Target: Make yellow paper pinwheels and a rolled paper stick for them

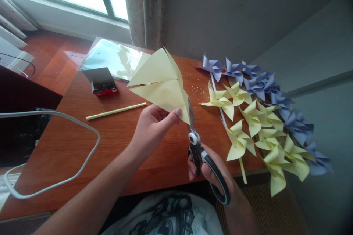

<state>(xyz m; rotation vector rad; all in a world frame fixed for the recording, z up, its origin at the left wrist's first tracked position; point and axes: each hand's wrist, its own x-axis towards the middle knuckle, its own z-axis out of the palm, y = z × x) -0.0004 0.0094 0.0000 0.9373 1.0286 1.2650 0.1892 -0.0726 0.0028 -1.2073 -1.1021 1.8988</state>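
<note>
A pale yellow sheet of paper (162, 91), slit in from its edges and creased, is raised above the table. My left hand (154, 125) pinches its lower edge between thumb and fingers. Scissors (194, 139) with black and white handles are in my right hand (212, 165), fingers through the loops. Their blades lie at the paper's lower right edge, partly hidden by it. Left of the paper, a thin pale yellow stick (116, 111) rests on the wooden table.
Yellow pinwheels (237, 139) and purple pinwheels (256, 80) crowd the table's right side. An open small box (103, 84) holds dark items. Behind it lies a shiny plastic packet (110, 58). A white cable (96, 136) loops over the left side. Small bits (198, 90) are scattered near the pinwheels.
</note>
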